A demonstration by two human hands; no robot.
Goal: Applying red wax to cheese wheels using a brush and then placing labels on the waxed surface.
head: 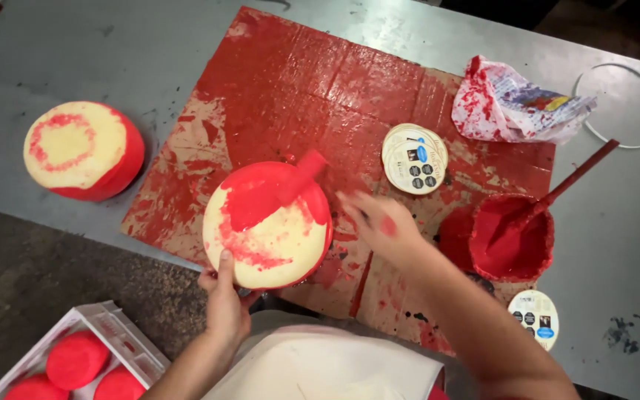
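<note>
Your left hand (225, 300) grips the near rim of a pale cheese wheel (268, 226), tilted on red-stained cardboard (320, 81). Right hand (379, 222), blurred, prob. clenches a red brush (299, 178) on top. Wheel looks heavy, stiff; wet coating slippery, so hold bare edge. Paint bowl (512, 244) & round labels (414, 158) sit beyond right fingers.

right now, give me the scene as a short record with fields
left hand: steadies the cheese wheel at its near edge
right hand: blurred, works a red brush over the wheel
wheel state: partly red, partly bare yellow
surface: paint-stained cardboard
nearby: red paint pot, round labels, second wheel
</note>
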